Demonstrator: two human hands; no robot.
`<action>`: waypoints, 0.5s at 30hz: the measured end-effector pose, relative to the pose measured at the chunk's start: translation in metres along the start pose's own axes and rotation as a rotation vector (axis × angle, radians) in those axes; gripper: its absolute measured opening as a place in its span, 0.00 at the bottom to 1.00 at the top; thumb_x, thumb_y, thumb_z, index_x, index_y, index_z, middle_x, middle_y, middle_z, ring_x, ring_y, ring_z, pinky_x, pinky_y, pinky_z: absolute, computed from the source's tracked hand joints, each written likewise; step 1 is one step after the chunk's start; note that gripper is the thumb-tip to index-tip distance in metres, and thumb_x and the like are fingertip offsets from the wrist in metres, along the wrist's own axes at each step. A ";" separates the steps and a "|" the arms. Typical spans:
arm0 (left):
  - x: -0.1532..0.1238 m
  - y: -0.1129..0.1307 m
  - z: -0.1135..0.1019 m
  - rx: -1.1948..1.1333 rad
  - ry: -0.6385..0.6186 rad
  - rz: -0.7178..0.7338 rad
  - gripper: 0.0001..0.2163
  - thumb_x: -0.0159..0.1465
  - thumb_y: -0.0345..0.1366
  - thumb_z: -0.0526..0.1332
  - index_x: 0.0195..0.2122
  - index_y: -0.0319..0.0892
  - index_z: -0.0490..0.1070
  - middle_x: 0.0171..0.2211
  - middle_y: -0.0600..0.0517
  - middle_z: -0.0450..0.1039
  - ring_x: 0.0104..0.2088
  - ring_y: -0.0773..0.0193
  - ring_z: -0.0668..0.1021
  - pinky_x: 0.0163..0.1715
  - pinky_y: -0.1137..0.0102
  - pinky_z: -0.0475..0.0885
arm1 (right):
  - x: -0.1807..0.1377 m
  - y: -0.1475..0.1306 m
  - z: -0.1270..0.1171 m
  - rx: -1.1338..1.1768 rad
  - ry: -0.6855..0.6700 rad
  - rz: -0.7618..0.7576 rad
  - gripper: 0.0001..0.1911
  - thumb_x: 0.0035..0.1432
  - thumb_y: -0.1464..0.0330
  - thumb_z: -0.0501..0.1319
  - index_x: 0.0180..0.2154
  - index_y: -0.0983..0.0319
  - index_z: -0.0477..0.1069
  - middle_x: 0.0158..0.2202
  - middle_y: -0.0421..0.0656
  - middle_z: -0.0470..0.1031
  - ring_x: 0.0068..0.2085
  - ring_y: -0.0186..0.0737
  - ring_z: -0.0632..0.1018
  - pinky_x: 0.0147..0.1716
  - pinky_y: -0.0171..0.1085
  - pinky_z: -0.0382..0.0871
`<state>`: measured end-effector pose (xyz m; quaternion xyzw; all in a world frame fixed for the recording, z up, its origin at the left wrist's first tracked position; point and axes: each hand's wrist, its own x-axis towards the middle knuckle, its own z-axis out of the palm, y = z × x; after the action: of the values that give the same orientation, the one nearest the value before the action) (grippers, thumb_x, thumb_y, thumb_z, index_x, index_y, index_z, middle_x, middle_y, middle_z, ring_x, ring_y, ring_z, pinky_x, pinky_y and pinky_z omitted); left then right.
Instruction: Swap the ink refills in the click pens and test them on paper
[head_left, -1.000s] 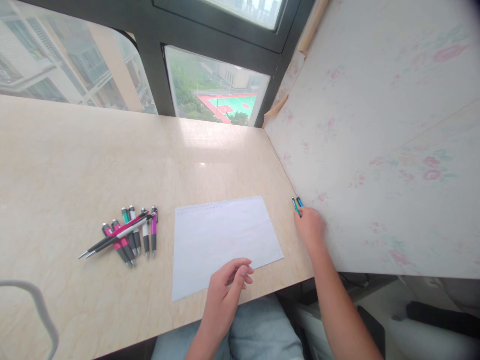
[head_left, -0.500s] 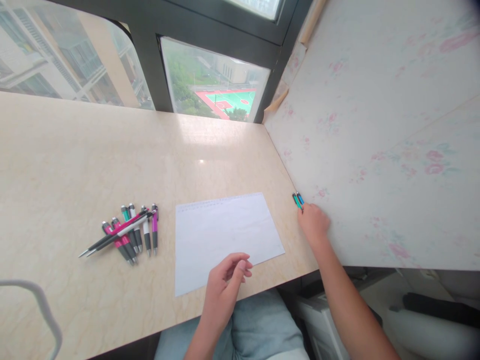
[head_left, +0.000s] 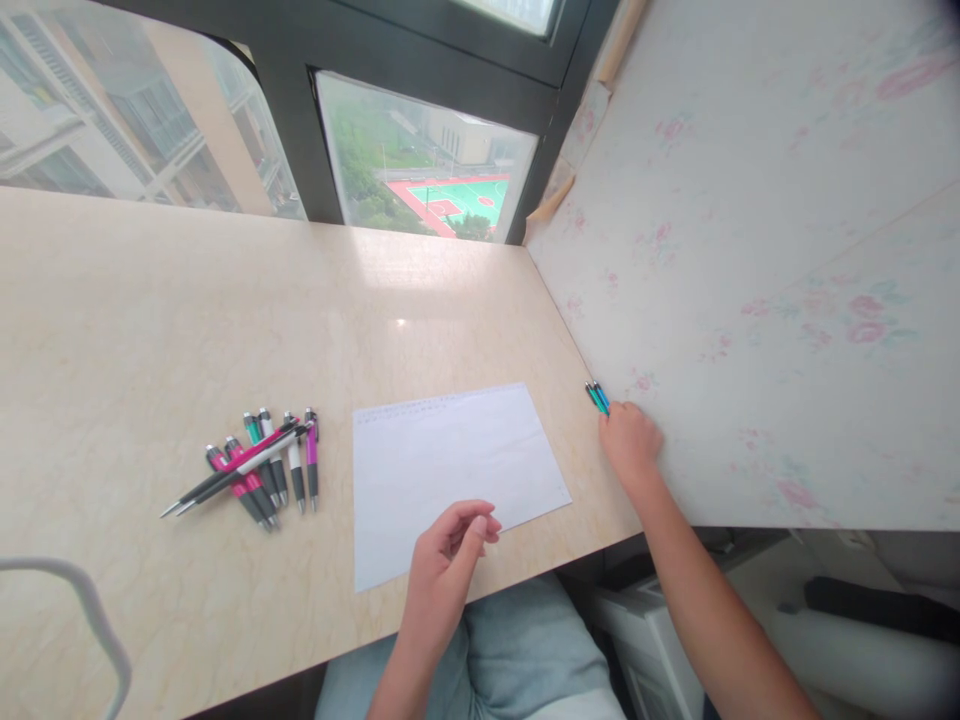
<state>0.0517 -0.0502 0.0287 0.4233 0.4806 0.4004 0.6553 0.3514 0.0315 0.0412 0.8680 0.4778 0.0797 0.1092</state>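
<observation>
A white sheet of paper (head_left: 450,470) lies on the beige marble-look table (head_left: 225,320). My left hand (head_left: 446,565) hovers over the paper's near edge, fingers loosely curled, nothing in it. My right hand (head_left: 631,443) rests at the table's right edge against the floral wall, its fingers closed over two pens (head_left: 597,396), a teal one and a blue one, whose ends stick out beyond the fingers. A pile of several pens (head_left: 255,470), pink, teal, purple, white and black, lies left of the paper.
A floral-papered wall (head_left: 750,250) bounds the table on the right. A dark-framed window (head_left: 420,170) runs along the far edge. A thin white curved bar (head_left: 82,610) shows at the near left corner. My lap in blue jeans (head_left: 525,660) is below the table edge.
My right hand stays on the two pens by the wall. My left hand has curled slightly and drawn a little toward the near edge. The view has shifted slightly.
</observation>
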 end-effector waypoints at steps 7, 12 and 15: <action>-0.002 0.007 0.001 -0.015 0.005 -0.018 0.13 0.63 0.45 0.61 0.39 0.43 0.76 0.33 0.48 0.79 0.35 0.59 0.78 0.34 0.68 0.71 | 0.000 0.002 0.002 0.002 -0.004 0.006 0.15 0.67 0.65 0.53 0.45 0.64 0.76 0.42 0.53 0.76 0.38 0.45 0.79 0.34 0.38 0.67; -0.003 0.012 0.002 -0.020 0.023 -0.030 0.12 0.62 0.45 0.61 0.39 0.42 0.76 0.33 0.47 0.79 0.35 0.59 0.78 0.33 0.68 0.70 | 0.003 0.002 0.003 0.012 -0.014 0.020 0.16 0.67 0.66 0.53 0.45 0.64 0.77 0.41 0.54 0.76 0.38 0.46 0.79 0.35 0.39 0.68; -0.002 0.012 0.001 -0.018 0.023 -0.027 0.12 0.62 0.45 0.61 0.39 0.42 0.76 0.32 0.47 0.79 0.35 0.59 0.78 0.33 0.68 0.70 | 0.003 0.002 0.003 0.022 -0.011 0.025 0.16 0.67 0.66 0.53 0.44 0.64 0.77 0.41 0.54 0.77 0.38 0.46 0.80 0.35 0.40 0.69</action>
<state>0.0510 -0.0486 0.0412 0.4064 0.4902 0.4007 0.6587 0.3552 0.0329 0.0392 0.8754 0.4673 0.0707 0.1012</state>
